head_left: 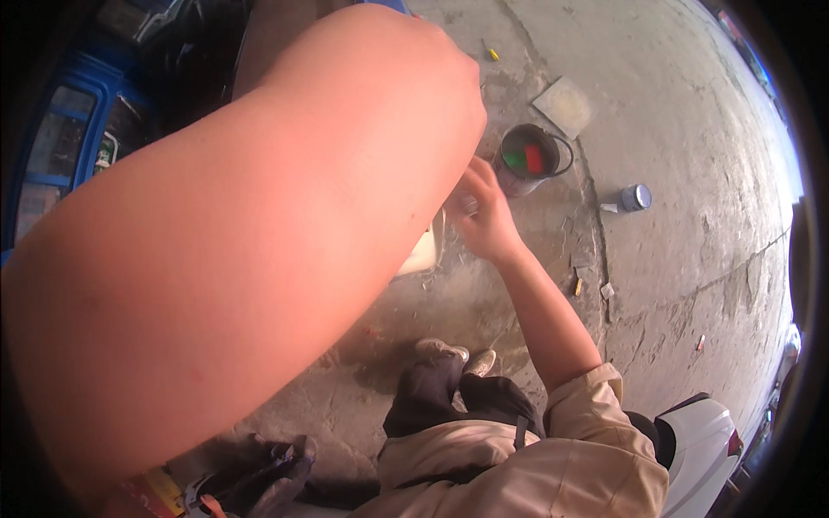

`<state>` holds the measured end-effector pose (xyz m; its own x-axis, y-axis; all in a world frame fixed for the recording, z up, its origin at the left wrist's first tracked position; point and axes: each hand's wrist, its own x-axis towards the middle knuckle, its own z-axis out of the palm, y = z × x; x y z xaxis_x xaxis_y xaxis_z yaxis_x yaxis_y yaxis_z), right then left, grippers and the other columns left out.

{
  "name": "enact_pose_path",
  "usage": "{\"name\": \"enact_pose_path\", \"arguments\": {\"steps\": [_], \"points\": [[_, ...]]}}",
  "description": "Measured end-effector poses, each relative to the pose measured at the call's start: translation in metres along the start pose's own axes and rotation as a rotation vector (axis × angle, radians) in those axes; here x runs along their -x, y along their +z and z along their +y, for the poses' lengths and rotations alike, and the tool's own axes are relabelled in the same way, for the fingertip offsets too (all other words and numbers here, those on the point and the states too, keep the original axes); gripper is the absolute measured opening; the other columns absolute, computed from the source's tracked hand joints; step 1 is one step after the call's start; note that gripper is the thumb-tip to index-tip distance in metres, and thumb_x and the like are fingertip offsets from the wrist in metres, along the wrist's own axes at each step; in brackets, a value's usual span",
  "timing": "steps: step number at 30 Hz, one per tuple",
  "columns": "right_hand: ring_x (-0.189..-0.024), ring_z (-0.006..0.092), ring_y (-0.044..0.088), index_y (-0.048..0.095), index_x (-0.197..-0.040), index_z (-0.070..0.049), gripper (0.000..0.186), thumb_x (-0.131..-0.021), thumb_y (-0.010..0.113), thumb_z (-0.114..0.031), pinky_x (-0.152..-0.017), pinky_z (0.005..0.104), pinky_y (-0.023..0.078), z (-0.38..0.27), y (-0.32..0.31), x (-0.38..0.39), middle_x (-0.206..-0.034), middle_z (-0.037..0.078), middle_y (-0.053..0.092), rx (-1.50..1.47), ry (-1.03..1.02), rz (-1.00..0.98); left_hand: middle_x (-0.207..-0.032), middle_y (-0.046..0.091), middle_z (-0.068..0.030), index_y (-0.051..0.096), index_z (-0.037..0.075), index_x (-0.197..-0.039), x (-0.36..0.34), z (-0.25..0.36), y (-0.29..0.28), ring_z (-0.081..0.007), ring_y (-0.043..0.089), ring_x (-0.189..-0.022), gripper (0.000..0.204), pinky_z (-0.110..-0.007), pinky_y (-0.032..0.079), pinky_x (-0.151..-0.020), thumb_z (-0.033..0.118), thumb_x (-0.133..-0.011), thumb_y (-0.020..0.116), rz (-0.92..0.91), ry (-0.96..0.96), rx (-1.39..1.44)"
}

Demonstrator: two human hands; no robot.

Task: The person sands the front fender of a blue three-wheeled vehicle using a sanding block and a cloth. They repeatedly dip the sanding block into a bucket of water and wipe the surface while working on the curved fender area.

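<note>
My left arm (259,216) crosses close in front of the camera, bare and very large. Its far rounded end, my left hand (432,69), shows knuckle-like bumps; the fingers are out of sight. Beyond it my right hand (484,216) reaches up from a tan sleeve with its fingers curled around a small greyish thing (469,205) that I cannot make out. Beside that hand, a cream-coloured object (423,256) shows only a rounded edge from under the left arm. A dark bucket (518,183) with something green and red inside stands just past my right hand.
On the cracked concrete floor lie a square slab (566,106), a small yellow-handled tool (493,54) and a blue-grey can (637,198). Blue framing (105,78) runs along the left. A pale-grey bulky object (704,449) stands at the lower right. Dark shoes (289,475) show lower left.
</note>
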<state>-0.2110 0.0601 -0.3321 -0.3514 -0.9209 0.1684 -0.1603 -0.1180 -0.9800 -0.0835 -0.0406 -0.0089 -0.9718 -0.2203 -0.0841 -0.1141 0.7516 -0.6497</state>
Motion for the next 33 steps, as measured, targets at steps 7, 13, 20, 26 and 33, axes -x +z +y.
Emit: {"name": "enact_pose_path", "arguments": {"steps": [7, 13, 20, 26, 33], "points": [[-0.115, 0.0294, 0.067, 0.056, -0.145, 0.005, 0.078, -0.090, 0.084, -0.044, -0.102, 0.0394, 0.053, -0.055, 0.007, -0.033, -0.132, 0.022, 0.065, -0.206, 0.396, 0.017, -0.098, 0.071, -0.0117, 0.073, 0.008, -0.101, -0.006, 0.003, -0.009, -0.0247, 0.074, -0.096, 0.022, -0.035, 0.061, -0.079, 0.012, -0.081, 0.080, -0.180, 0.058, 0.102], [-0.115, 0.0314, 0.068, 0.051, -0.142, 0.011, 0.088, -0.087, 0.085, -0.049, -0.098, 0.0398, 0.055, -0.037, 0.029, -0.051, -0.126, 0.024, 0.068, 0.291, 0.411, 0.291, -0.100, 0.072, -0.0123, 0.074, 0.008, -0.105, -0.011, 0.005, -0.012, -0.0253, 0.075, -0.098, 0.026, -0.035, 0.062, -0.081, 0.011, -0.080, 0.079, -0.165, 0.042, 0.092], [-0.117, 0.0389, 0.069, 0.045, -0.142, 0.015, 0.094, -0.089, 0.083, -0.052, -0.098, 0.0425, 0.055, -0.019, 0.054, -0.038, -0.127, 0.031, 0.067, 0.184, 0.450, 0.476, -0.104, 0.076, -0.0137, 0.081, 0.008, -0.100, -0.008, -0.002, -0.036, -0.0265, 0.076, -0.101, 0.023, -0.036, 0.063, -0.083, 0.014, -0.078, 0.081, -0.083, 0.025, 0.122], [-0.120, 0.0467, 0.067, 0.049, -0.131, 0.014, 0.091, -0.084, 0.086, -0.056, -0.100, 0.0469, 0.054, -0.046, 0.065, -0.045, -0.125, 0.036, 0.067, 0.177, 0.537, 0.538, -0.102, 0.078, -0.0137, 0.081, 0.008, -0.101, -0.004, -0.002, -0.041, -0.0268, 0.077, -0.102, 0.024, -0.037, 0.063, -0.084, 0.014, -0.078, 0.081, -0.084, 0.061, 0.077], [-0.122, 0.0433, 0.068, 0.050, -0.136, 0.014, 0.094, -0.085, 0.084, -0.058, -0.100, 0.0454, 0.055, -0.062, 0.051, -0.097, -0.129, 0.034, 0.067, 0.227, 0.566, 0.503, -0.103, 0.077, -0.0139, 0.080, 0.008, -0.103, -0.009, 0.005, -0.018, -0.0271, 0.077, -0.102, 0.025, -0.037, 0.063, -0.084, 0.013, -0.079, 0.082, -0.060, 0.030, 0.050]]}}
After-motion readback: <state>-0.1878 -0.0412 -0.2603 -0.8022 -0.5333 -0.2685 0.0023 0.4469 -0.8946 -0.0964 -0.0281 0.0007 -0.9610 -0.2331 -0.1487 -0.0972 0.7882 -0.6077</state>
